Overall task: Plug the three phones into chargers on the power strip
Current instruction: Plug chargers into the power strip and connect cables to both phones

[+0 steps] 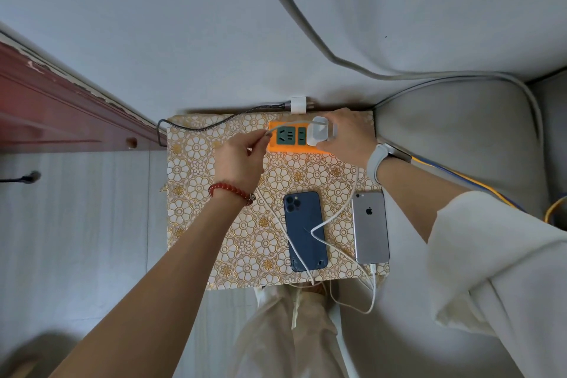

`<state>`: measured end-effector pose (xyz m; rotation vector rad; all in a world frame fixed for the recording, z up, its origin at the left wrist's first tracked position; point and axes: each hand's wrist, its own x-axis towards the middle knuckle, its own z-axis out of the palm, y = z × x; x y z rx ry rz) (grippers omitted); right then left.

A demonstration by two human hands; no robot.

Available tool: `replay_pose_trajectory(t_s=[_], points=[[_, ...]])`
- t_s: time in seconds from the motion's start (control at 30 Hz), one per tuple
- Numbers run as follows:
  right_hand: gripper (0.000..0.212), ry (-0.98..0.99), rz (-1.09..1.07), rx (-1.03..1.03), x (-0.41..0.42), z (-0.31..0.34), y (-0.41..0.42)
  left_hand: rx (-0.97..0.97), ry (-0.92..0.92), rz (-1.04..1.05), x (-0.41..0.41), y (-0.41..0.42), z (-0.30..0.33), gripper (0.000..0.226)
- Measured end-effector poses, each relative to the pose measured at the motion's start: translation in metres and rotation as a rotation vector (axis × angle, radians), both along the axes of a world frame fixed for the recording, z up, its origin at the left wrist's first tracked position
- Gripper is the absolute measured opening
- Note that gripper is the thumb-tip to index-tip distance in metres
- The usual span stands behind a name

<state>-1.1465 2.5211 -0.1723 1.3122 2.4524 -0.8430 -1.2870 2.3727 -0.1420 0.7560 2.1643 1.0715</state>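
Note:
An orange power strip (290,149) with dark green sockets lies at the back of a small table covered in a gold flower cloth (196,209). My right hand (349,132) grips a white charger brick (319,135) standing on the strip's right end. My left hand (242,159) pinches the end of a white cable (267,132) just left of the strip. A dark blue phone (305,230) lies face down mid-table with white cables draped over it. To its right a silver phone (369,227) lies face down with a white cable plugged into its bottom.
Another white charger (298,104) with a dark braided cable (214,124) sits at the wall behind the table. A grey sofa cushion (454,138) is on the right, and a red-brown wooden frame (61,101) on the left. Blue and yellow cords (478,182) run along the sofa.

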Motion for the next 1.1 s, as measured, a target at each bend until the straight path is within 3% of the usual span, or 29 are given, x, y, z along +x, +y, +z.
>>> replay_pose_trajectory(t_s=[0.07,0.17,0.47,0.73,0.97,1.1], points=[[0.059,0.052,-0.005,-0.012,0.001,0.002,0.000,-0.007,0.001,-0.006,-0.001,0.000,-0.001,0.023],[0.047,0.093,-0.015,0.016,0.002,0.005,-0.001,-0.010,0.003,-0.020,0.000,0.000,-0.001,0.023],[0.040,-0.073,0.012,0.061,-0.008,0.007,0.001,-0.047,-0.061,-0.015,-0.003,0.000,-0.004,0.023],[0.051,-0.179,0.063,0.212,-0.008,0.013,-0.012,-0.103,-0.348,-0.019,0.014,-0.025,-0.012,0.012],[0.066,-0.133,0.207,0.388,0.045,0.033,-0.090,-0.291,-0.426,-0.186,0.050,-0.067,-0.032,0.007],[0.052,-0.006,0.362,0.452,0.087,0.041,-0.138,-0.397,-0.505,-0.247,0.069,-0.081,-0.035,0.011]])
